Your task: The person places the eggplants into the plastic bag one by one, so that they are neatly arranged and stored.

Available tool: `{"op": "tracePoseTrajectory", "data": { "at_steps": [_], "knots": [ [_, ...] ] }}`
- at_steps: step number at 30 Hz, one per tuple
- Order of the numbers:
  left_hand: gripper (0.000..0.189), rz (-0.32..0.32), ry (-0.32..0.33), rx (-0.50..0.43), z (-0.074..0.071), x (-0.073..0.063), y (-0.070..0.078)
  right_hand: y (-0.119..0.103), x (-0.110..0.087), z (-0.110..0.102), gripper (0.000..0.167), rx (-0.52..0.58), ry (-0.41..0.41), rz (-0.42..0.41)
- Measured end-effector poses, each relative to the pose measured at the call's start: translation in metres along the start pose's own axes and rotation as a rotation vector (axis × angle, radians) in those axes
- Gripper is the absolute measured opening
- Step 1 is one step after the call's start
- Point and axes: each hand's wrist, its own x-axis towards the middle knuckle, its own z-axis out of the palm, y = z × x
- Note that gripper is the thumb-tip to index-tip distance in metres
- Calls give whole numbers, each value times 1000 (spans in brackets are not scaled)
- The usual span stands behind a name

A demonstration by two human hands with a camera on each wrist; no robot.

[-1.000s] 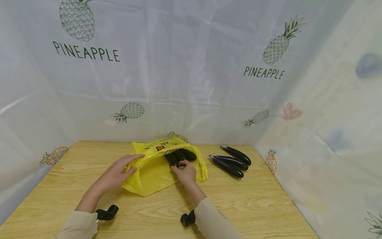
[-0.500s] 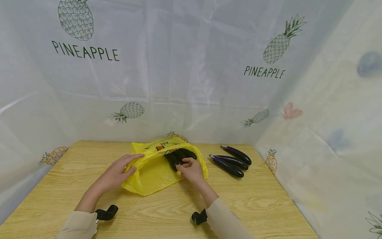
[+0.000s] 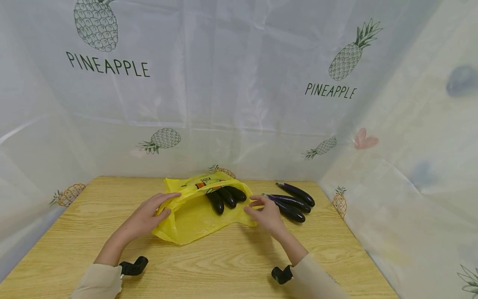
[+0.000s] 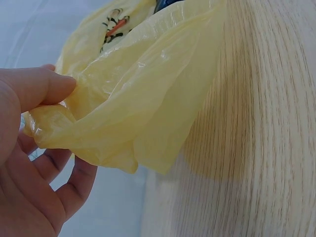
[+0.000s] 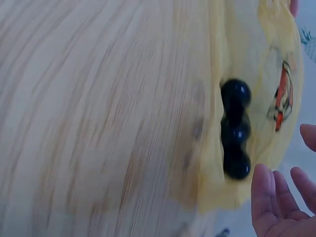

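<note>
A yellow plastic bag (image 3: 194, 222) lies on the table with its mouth held apart. My left hand (image 3: 149, 214) pinches the left edge of the mouth; in the left wrist view the thumb and fingers (image 4: 47, 89) grip the crumpled film. Three dark eggplants (image 3: 227, 197) lie side by side inside, their rounded ends toward the opening. My right hand (image 3: 269, 216) hovers by the bag's right edge with relaxed fingers and nothing in them. In the right wrist view this right hand (image 5: 286, 202) is apart from the eggplant ends (image 5: 236, 131).
Three more eggplants (image 3: 293, 203) lie on the right of the wooden table (image 3: 201, 265), just beyond my right hand. A pineapple-print sheet (image 3: 231, 104) hangs behind the table and along its sides. Each wrist carries a black mount (image 3: 134, 265).
My right hand has let go of the eggplants in the bag and moved right, out past the bag's edge. The left hand keeps its grip on the bag.
</note>
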Motion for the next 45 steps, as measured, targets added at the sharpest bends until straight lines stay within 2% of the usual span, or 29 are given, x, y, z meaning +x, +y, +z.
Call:
{"op": "tracePoseTrajectory", "data": {
  "at_steps": [4,13,23,29,34,45],
  "knots": [
    [57,0,2,1,0,0,0,9,-3,-20,45,-96,52,-33],
    [57,-7,-2,-6,0,-1,1,36,-5,-72,51,-251,87,-93],
    [56,-1,-2,-3,0,0,1,67,-8,-115,52,-327,93,-89],
    [56,3,-1,2,1,-1,-2,86,-9,-127,55,-348,73,-51],
    [55,1,0,-2,2,-2,-2,102,-7,-131,54,-357,61,-54],
    [56,1,1,-5,1,-2,1,113,-9,-132,54,-350,13,-23]
  ]
}}
